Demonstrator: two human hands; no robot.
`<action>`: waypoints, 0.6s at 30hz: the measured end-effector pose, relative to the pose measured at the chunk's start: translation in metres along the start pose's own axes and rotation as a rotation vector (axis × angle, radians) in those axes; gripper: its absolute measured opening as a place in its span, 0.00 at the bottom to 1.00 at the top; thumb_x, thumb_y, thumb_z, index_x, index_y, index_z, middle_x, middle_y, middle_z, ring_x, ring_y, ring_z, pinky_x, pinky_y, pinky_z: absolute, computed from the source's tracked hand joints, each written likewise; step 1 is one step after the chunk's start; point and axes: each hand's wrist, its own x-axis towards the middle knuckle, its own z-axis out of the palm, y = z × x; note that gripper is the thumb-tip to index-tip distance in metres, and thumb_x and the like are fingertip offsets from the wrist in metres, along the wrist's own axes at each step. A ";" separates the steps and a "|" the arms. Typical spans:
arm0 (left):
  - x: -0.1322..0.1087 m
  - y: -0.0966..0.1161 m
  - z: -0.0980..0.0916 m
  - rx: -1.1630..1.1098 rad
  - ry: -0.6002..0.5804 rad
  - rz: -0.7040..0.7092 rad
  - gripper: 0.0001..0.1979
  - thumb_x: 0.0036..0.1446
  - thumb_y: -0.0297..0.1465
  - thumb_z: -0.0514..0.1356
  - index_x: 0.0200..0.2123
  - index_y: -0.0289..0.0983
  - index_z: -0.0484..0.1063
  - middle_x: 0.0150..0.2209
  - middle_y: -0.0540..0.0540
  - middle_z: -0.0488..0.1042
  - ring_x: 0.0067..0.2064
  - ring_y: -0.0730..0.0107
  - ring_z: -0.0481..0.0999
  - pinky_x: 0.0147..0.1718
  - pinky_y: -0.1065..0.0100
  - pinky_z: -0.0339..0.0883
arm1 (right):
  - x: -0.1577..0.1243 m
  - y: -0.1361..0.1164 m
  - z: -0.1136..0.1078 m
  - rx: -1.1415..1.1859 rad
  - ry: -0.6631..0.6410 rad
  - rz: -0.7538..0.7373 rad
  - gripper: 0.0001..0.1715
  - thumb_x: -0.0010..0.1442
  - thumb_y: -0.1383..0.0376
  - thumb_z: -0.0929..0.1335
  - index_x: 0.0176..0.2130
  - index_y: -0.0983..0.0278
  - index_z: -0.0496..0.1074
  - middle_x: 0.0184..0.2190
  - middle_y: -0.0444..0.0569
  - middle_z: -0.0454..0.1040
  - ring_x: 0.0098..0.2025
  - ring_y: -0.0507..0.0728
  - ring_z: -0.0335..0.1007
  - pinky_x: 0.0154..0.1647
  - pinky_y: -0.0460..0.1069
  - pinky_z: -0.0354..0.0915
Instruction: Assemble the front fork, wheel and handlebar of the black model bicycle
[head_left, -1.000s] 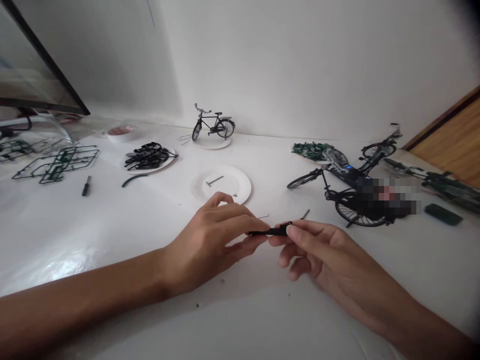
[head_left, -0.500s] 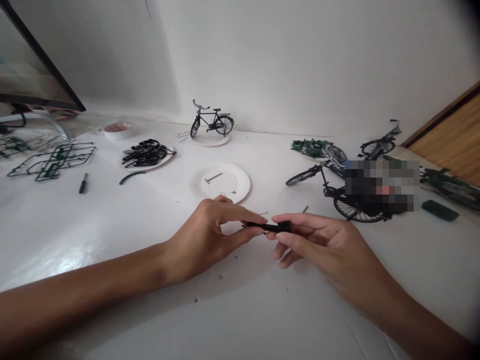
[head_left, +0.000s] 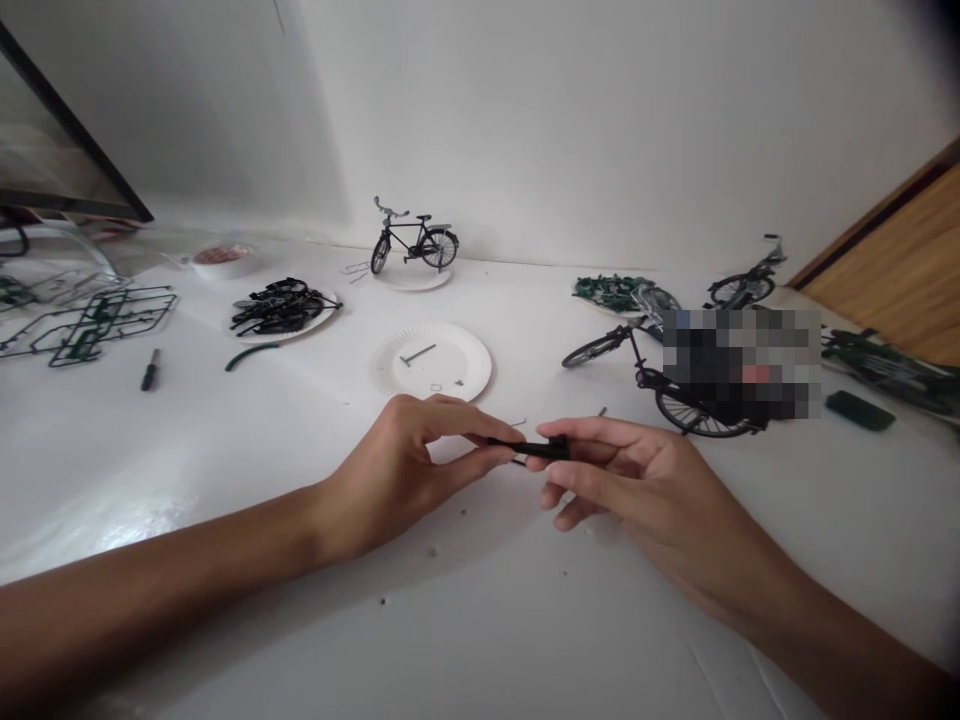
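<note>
The left hand (head_left: 397, 470) and right hand (head_left: 645, 490) both pinch a small black part (head_left: 536, 449) just in front of a white paper plate (head_left: 457, 345).

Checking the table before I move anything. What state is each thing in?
Left hand: pinching the black part.
Right hand: pinching its other end.
Black part: held between both hands.
Small bicycle: upright on a plate.
Larger bicycle: tilted over, partly blurred.
Paper plate: metal pin lying on it.
</note>
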 end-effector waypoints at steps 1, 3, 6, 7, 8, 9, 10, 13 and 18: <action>0.000 0.000 0.000 0.009 0.003 0.003 0.08 0.62 0.29 0.62 0.43 0.39 0.79 0.41 0.48 0.81 0.42 0.68 0.79 0.43 0.67 0.73 | 0.000 0.000 0.000 0.004 0.007 -0.007 0.19 0.51 0.59 0.77 0.42 0.63 0.78 0.33 0.51 0.80 0.31 0.55 0.78 0.28 0.49 0.77; 0.000 -0.002 0.001 0.035 0.010 0.018 0.08 0.62 0.29 0.61 0.43 0.40 0.79 0.40 0.48 0.81 0.42 0.68 0.79 0.42 0.67 0.73 | 0.000 0.001 0.000 0.004 0.010 -0.033 0.18 0.52 0.57 0.76 0.42 0.63 0.79 0.31 0.50 0.80 0.31 0.56 0.78 0.27 0.49 0.77; 0.000 -0.004 0.002 0.102 0.023 0.086 0.08 0.62 0.28 0.61 0.44 0.40 0.78 0.39 0.50 0.81 0.40 0.70 0.79 0.43 0.66 0.72 | 0.000 0.000 0.000 -0.038 -0.003 -0.037 0.14 0.56 0.58 0.74 0.41 0.62 0.79 0.29 0.49 0.80 0.32 0.57 0.79 0.29 0.49 0.77; 0.000 -0.004 0.002 0.133 0.028 0.127 0.08 0.62 0.27 0.61 0.44 0.40 0.78 0.39 0.50 0.81 0.39 0.71 0.79 0.46 0.66 0.71 | -0.001 0.000 0.000 -0.058 -0.007 -0.035 0.13 0.56 0.59 0.74 0.41 0.62 0.79 0.29 0.49 0.81 0.32 0.56 0.79 0.30 0.49 0.78; 0.000 -0.005 0.002 0.167 0.029 0.175 0.08 0.63 0.27 0.61 0.44 0.39 0.77 0.39 0.50 0.81 0.38 0.72 0.79 0.49 0.65 0.70 | -0.001 -0.001 0.000 -0.077 -0.007 -0.034 0.13 0.56 0.60 0.74 0.41 0.62 0.79 0.30 0.49 0.81 0.32 0.56 0.79 0.30 0.49 0.78; 0.000 -0.006 0.002 0.205 0.028 0.225 0.08 0.63 0.26 0.60 0.45 0.39 0.76 0.39 0.50 0.81 0.37 0.74 0.79 0.52 0.63 0.68 | -0.001 -0.002 0.001 -0.091 0.000 -0.036 0.12 0.56 0.60 0.74 0.41 0.62 0.79 0.30 0.49 0.81 0.31 0.56 0.79 0.31 0.49 0.78; -0.001 -0.006 0.001 0.245 0.020 0.273 0.09 0.63 0.25 0.60 0.46 0.38 0.75 0.40 0.50 0.81 0.37 0.75 0.79 0.55 0.62 0.65 | -0.002 -0.002 0.001 -0.100 0.011 -0.041 0.12 0.56 0.61 0.74 0.41 0.62 0.79 0.30 0.49 0.81 0.31 0.55 0.79 0.31 0.49 0.78; -0.002 -0.007 -0.001 0.369 -0.012 0.371 0.10 0.64 0.24 0.59 0.47 0.38 0.72 0.41 0.50 0.81 0.38 0.76 0.79 0.59 0.60 0.61 | -0.002 -0.004 0.002 -0.108 0.022 -0.040 0.10 0.55 0.61 0.75 0.39 0.62 0.80 0.30 0.48 0.82 0.29 0.55 0.79 0.32 0.49 0.78; -0.005 -0.007 -0.003 0.513 -0.011 0.451 0.08 0.64 0.25 0.60 0.46 0.38 0.71 0.40 0.50 0.81 0.37 0.76 0.78 0.56 0.60 0.62 | -0.002 -0.004 0.002 -0.116 0.005 -0.031 0.08 0.56 0.61 0.74 0.37 0.62 0.80 0.29 0.48 0.82 0.30 0.56 0.80 0.32 0.48 0.78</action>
